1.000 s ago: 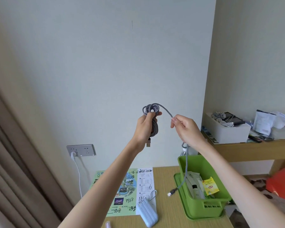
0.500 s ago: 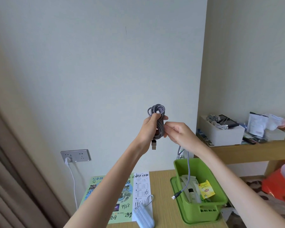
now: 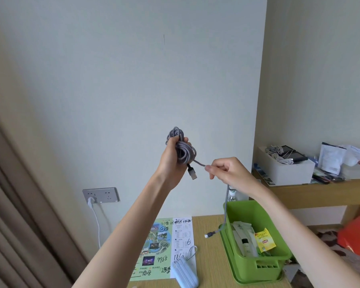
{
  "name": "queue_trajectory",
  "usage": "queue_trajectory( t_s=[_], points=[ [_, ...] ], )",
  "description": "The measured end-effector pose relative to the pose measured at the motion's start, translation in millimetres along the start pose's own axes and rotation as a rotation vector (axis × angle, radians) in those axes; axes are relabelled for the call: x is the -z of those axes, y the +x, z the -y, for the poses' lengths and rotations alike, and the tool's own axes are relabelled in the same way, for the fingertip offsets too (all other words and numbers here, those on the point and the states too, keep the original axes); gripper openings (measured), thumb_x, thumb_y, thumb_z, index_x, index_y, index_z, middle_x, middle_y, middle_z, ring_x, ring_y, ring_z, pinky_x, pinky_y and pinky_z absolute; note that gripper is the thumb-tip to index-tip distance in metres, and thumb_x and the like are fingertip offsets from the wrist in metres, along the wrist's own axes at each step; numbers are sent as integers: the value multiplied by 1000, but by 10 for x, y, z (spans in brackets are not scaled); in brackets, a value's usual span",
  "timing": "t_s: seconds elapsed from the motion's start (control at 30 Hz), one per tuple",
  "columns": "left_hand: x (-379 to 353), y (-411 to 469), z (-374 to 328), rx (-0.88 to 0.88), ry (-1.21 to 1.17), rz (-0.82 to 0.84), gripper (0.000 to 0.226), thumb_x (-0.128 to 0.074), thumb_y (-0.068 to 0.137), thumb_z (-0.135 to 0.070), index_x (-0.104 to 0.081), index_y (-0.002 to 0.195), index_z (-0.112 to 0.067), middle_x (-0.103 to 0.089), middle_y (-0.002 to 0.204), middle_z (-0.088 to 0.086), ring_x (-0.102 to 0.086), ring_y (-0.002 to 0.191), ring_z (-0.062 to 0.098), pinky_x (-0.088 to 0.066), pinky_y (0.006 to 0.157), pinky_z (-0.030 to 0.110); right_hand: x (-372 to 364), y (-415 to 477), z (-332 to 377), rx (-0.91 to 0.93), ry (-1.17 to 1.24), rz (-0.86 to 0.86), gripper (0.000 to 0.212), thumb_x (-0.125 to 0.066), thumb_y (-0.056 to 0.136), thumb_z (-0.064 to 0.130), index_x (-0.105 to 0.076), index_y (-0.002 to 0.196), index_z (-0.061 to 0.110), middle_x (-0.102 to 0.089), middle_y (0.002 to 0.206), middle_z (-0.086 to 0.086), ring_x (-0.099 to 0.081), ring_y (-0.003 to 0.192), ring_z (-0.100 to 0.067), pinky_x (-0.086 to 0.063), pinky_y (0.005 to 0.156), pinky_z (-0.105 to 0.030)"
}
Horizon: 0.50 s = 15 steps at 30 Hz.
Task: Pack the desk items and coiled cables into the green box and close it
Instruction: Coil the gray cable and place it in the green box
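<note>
L hand [image 3: 172, 161] grip closed round grey cable coil [image 3: 182, 149], held high above table [image 3: 210, 252]. R hand [image 3: 227, 172] pinches the loose tail, end dangling by green box [image 3: 256, 235]. Risk: slack L grip lets loops spring apart; tail could snag box rim.

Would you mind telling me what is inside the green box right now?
The green box holds a yellow tea packet and pale sachets. Anything beneath them or behind the near wall is hidden.

Open air surrounds both raised hands, while below, the green box [image 3: 256, 265] stands open-topped, packets filling its floor, the cable tail [image 3: 227, 206] dangling across its left rim.
</note>
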State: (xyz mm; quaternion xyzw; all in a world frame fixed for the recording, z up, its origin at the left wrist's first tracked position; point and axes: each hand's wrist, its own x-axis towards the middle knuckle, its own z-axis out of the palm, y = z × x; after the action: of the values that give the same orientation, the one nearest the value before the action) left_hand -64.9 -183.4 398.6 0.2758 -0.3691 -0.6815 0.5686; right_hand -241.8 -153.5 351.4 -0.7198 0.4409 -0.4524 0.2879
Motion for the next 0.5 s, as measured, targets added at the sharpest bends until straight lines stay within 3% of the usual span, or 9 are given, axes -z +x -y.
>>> queue_trajectory(
  t_s=[0.17, 0.3, 0.4, 0.5],
  points=[
    [131, 24, -42, -96, 273, -65, 25, -44, 100, -38, -61, 95, -21, -61, 98, -8, -57, 95, 2, -45, 76, 22, 100, -29, -44, -50, -25, -18, 21, -74, 84, 19, -69, 69, 6, -52, 49, 10, -38, 45, -1, -29, 48, -14],
    [283, 8, -59, -209, 679, -37, 32, -39, 101, -46, -58, 95, -21, -56, 98, -6, -53, 89, -1, -42, 78, 21, 174, -34, -30, -39, -34, -34, 15, -75, 82, 14, -69, 71, 7, -61, 64, 0, -50, 61, -9, -37, 61, -21],
    [341, -7, -14, -305, 928, 23, 36, -37, 102, -41, -57, 108, -12, -49, 82, -8, -48, 68, -4, -39, 64, 11, 194, -22, 2, -24, -21, -34, 11, -73, 84, 11, -69, 74, 10, -60, 66, 7, -52, 66, -8, -39, 65, -21],
    [357, -20, 41, -313, 1137, 118, 39, -39, 103, -36, -57, 112, -3, -46, 73, -7, -44, 62, 0, -37, 57, 8, 187, -11, 47, 2, -33, -15, 10, -69, 87, 12, -68, 78, 11, -57, 65, 14, -50, 66, -6, -38, 65, -18]
  ],
)
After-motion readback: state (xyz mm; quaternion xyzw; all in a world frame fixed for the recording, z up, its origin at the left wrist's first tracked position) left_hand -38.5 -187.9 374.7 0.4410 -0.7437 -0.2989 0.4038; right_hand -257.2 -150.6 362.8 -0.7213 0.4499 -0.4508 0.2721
